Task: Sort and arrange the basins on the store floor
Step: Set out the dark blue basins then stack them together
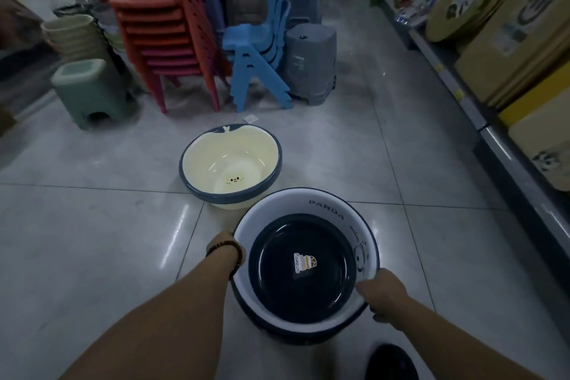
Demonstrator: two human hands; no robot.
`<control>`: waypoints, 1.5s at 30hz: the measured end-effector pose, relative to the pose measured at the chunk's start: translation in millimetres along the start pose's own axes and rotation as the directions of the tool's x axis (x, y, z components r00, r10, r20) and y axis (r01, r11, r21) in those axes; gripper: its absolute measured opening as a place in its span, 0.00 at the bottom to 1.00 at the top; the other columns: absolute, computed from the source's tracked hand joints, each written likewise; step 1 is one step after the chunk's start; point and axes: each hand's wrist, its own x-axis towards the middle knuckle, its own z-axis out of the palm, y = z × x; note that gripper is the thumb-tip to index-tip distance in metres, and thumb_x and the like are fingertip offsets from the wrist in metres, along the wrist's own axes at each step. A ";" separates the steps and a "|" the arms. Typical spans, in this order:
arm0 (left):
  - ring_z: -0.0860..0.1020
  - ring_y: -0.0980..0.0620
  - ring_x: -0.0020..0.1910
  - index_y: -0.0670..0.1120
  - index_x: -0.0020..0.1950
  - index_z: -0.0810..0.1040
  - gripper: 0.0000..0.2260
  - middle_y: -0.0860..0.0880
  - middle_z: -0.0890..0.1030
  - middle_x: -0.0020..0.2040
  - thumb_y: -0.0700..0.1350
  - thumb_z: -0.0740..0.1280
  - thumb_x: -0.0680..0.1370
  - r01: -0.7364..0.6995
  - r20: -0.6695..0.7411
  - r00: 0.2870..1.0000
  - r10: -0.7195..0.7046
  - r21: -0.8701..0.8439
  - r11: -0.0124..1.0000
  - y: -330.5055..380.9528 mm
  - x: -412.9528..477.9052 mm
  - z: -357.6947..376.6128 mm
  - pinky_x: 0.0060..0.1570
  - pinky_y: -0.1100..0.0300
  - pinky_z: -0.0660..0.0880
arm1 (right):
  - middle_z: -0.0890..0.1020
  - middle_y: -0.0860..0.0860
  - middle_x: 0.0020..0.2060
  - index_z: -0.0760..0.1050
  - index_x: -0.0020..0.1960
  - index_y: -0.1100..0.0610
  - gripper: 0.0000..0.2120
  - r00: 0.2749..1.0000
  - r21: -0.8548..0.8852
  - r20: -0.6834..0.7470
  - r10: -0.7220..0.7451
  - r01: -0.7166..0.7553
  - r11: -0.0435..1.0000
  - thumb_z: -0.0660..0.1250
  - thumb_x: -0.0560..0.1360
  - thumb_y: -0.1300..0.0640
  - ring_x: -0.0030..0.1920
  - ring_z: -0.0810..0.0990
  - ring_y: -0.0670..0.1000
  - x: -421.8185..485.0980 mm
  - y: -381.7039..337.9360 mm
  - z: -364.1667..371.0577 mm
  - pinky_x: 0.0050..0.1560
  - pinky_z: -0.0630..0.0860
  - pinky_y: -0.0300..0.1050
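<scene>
left hand [226, 245] grips panda basin [324, 210] rim | right hand [384, 291] grips opposite rim | cream basin [216, 160] just beyond on tiled floor [92, 225]

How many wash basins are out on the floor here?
3 clearly: a cream basin alone on the tiles, a white panda basin held at its rim by both hands, and a dark basin nested inside it. More may be stacked underneath, hidden.

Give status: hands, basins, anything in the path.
Left hand and right hand both grip the white panda basin rim, dark basin nested inside. Cream basin sits just ahead on the floor, touching or nearly. Blue chairs farther ahead.
</scene>
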 end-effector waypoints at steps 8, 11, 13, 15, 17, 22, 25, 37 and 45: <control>0.75 0.36 0.61 0.48 0.77 0.60 0.27 0.38 0.72 0.67 0.40 0.61 0.79 0.013 0.202 0.979 -0.014 0.003 1.000 4.5 8.9 2.9 0.62 0.39 0.76 | 0.79 0.59 0.51 0.72 0.57 0.59 0.12 0.980 -0.314 0.102 0.171 -0.131 0.940 0.62 0.83 0.49 0.44 0.81 0.57 8.3 -1.5 12.4 0.32 0.78 0.45; 0.77 0.36 0.56 0.50 0.78 0.59 0.29 0.37 0.73 0.64 0.40 0.62 0.77 0.041 0.263 0.963 -0.051 0.045 0.998 6.0 2.4 -2.2 0.55 0.40 0.80 | 0.75 0.54 0.45 0.69 0.60 0.60 0.09 0.988 -0.458 0.120 0.099 -0.033 0.888 0.57 0.86 0.54 0.43 0.78 0.50 6.9 -9.7 13.7 0.35 0.77 0.41; 0.78 0.40 0.54 0.45 0.77 0.60 0.26 0.38 0.74 0.61 0.42 0.63 0.81 -0.006 0.268 0.962 -0.044 0.184 0.983 9.6 -13.3 -8.8 0.53 0.46 0.81 | 0.75 0.52 0.44 0.69 0.57 0.58 0.08 0.993 -0.517 0.117 0.028 0.037 0.855 0.55 0.87 0.55 0.51 0.79 0.50 2.6 -19.7 10.5 0.50 0.78 0.40; 0.76 0.44 0.51 0.40 0.75 0.64 0.22 0.39 0.74 0.59 0.45 0.62 0.83 -0.082 0.237 0.972 0.002 0.326 0.942 12.8 -23.6 -14.1 0.51 0.53 0.79 | 0.81 0.54 0.54 0.75 0.58 0.57 0.11 0.994 -0.597 0.108 -0.008 0.071 0.799 0.58 0.84 0.53 0.58 0.81 0.54 -2.0 -27.6 10.6 0.58 0.77 0.43; 0.76 0.46 0.50 0.41 0.74 0.67 0.22 0.42 0.75 0.62 0.47 0.63 0.83 -0.174 0.219 0.971 0.091 0.399 0.900 15.3 -33.4 -22.6 0.49 0.55 0.78 | 0.81 0.54 0.52 0.78 0.62 0.58 0.15 0.995 -0.653 0.069 -0.070 0.098 0.751 0.61 0.82 0.51 0.53 0.81 0.54 -16.9 -42.3 10.8 0.56 0.79 0.46; 0.76 0.43 0.64 0.44 0.71 0.76 0.17 0.43 0.77 0.67 0.46 0.58 0.84 -0.418 0.219 0.908 0.356 0.499 0.759 11.3 -79.8 -49.2 0.63 0.52 0.75 | 0.80 0.52 0.42 0.79 0.56 0.58 0.13 0.940 -0.655 0.129 -0.317 0.320 0.685 0.63 0.79 0.50 0.48 0.83 0.55 -85.9 -93.9 14.2 0.53 0.83 0.50; 0.78 0.44 0.62 0.46 0.67 0.80 0.15 0.44 0.80 0.65 0.45 0.58 0.84 -0.511 0.228 0.854 0.467 0.535 0.673 -0.8 -114.1 -50.8 0.62 0.53 0.76 | 0.82 0.52 0.41 0.79 0.46 0.54 0.13 0.870 -0.612 0.206 -0.448 0.472 0.635 0.63 0.80 0.46 0.44 0.82 0.53 -133.9 -103.8 22.3 0.47 0.80 0.49; 0.81 0.51 0.53 0.55 0.62 0.79 0.11 0.54 0.83 0.53 0.52 0.67 0.80 -0.663 0.083 0.737 0.671 0.282 0.694 12.2 -117.8 -52.9 0.56 0.56 0.78 | 0.83 0.51 0.47 0.78 0.57 0.53 0.12 0.781 -0.672 0.175 -0.599 0.540 0.508 0.64 0.81 0.47 0.47 0.82 0.53 -116.6 -113.3 8.7 0.47 0.81 0.49; 0.82 0.55 0.54 0.55 0.61 0.80 0.11 0.56 0.84 0.56 0.49 0.66 0.79 -0.634 0.051 0.769 0.637 0.181 0.752 70.3 -60.2 -22.4 0.59 0.54 0.79 | 0.86 0.50 0.55 0.79 0.64 0.50 0.17 0.797 -0.464 0.039 -0.603 0.549 0.695 0.64 0.79 0.44 0.56 0.84 0.53 -75.8 -163.9 -17.6 0.58 0.81 0.53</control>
